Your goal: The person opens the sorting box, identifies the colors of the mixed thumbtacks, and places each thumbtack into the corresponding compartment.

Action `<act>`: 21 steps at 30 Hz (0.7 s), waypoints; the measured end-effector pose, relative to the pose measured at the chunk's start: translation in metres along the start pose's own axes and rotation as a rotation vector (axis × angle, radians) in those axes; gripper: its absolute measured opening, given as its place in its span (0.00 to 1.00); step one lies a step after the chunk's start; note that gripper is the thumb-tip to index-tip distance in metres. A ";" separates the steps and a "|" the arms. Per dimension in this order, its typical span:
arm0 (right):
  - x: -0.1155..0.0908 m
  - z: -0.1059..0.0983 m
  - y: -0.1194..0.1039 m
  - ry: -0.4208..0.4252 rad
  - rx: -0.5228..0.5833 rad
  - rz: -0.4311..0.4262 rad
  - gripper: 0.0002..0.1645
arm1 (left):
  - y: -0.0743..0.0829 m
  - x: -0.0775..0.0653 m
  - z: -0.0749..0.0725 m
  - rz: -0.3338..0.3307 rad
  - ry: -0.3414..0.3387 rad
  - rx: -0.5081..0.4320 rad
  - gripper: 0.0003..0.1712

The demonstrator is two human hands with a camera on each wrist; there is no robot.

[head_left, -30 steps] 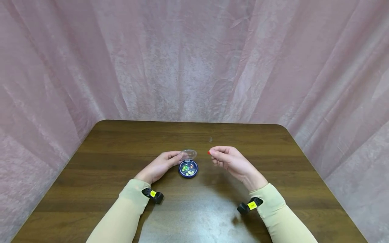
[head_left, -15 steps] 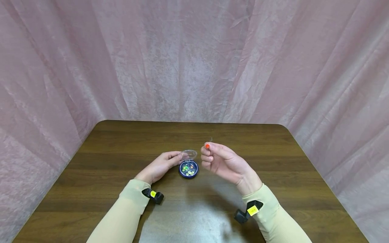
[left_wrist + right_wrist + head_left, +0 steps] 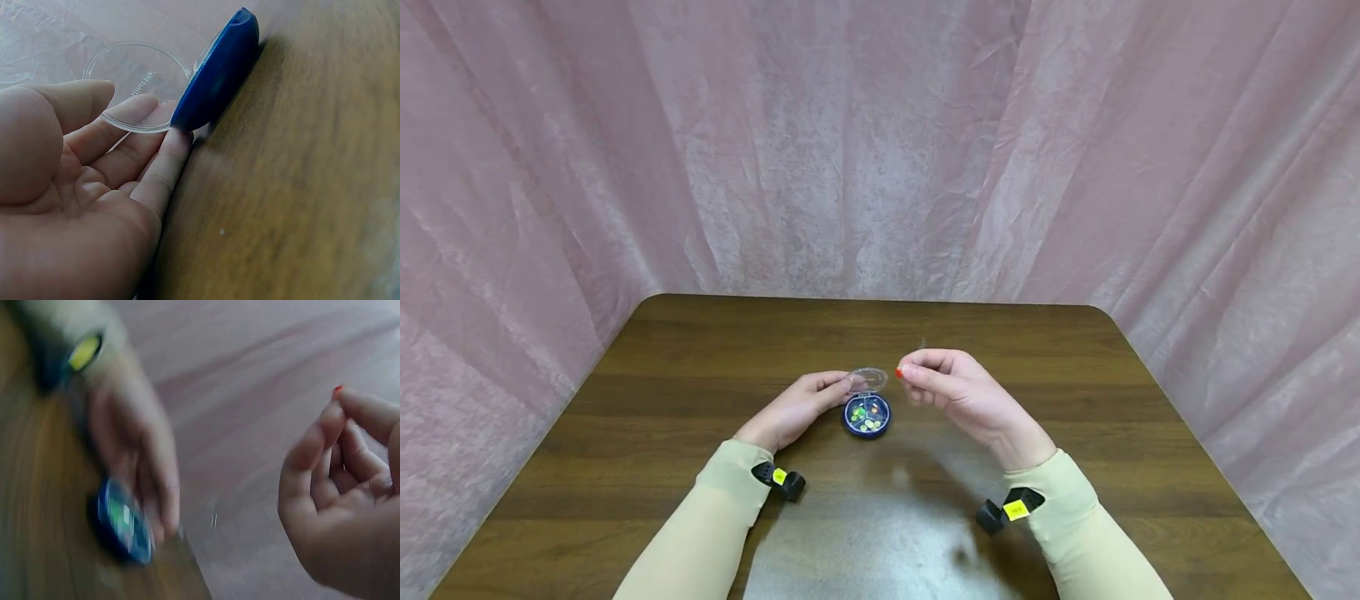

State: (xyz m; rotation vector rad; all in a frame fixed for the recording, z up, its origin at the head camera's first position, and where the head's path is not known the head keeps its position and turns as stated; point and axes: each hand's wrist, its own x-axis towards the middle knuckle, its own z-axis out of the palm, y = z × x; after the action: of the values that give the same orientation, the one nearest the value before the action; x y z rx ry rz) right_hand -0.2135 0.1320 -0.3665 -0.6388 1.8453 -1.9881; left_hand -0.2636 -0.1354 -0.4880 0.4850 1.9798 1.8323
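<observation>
A small round blue pill case (image 3: 867, 426) stands on the table with its clear lid (image 3: 868, 380) raised. Inside, dividers separate small green, yellow and orange pieces. My left hand (image 3: 797, 408) holds the case by the lid: in the left wrist view the thumb lies at the lid's rim (image 3: 150, 130), with fingers behind the clear plastic. To the right of the case and above the table, my right hand (image 3: 973, 404) pinches a tiny red-orange piece (image 3: 899, 373) between thumb and forefinger. This piece (image 3: 338, 391) pokes past the fingertips in the right wrist view; its exact kind cannot be told.
The brown wooden table (image 3: 737, 333) has rounded far corners. Behind it hangs a pink curtain (image 3: 880, 167). A small clear scrap (image 3: 922, 342) lies beyond my right hand. Both wrists wear black cameras with yellow labels.
My right hand, pinching the red-orange piece, has moved left towards the case; it turned to show the piece's face half a second ago, then turned back. The left hand and case stayed put.
</observation>
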 end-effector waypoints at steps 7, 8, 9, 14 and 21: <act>0.018 -0.001 0.030 0.171 -1.053 -0.154 0.03 | 0.000 0.000 -0.002 0.010 -0.012 -0.010 0.25; 0.020 0.000 0.034 0.171 -1.147 -0.181 0.02 | 0.000 0.000 -0.002 0.009 -0.013 -0.014 0.25; 0.022 0.000 0.039 0.165 -1.229 -0.201 0.02 | 0.000 0.000 -0.002 0.009 -0.013 -0.018 0.25; 0.030 0.003 0.055 0.084 -1.445 -0.253 0.03 | 0.000 -0.001 0.000 0.014 -0.010 -0.027 0.25; 0.035 0.007 0.066 0.026 -1.535 -0.271 0.03 | 0.000 0.000 0.000 0.003 -0.009 -0.031 0.25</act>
State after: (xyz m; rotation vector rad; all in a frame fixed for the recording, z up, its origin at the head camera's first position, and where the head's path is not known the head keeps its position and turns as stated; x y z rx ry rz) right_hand -0.2417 0.1013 -0.4287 -1.2092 3.1572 -0.2487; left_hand -0.2634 -0.1356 -0.4879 0.4863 1.9429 1.8561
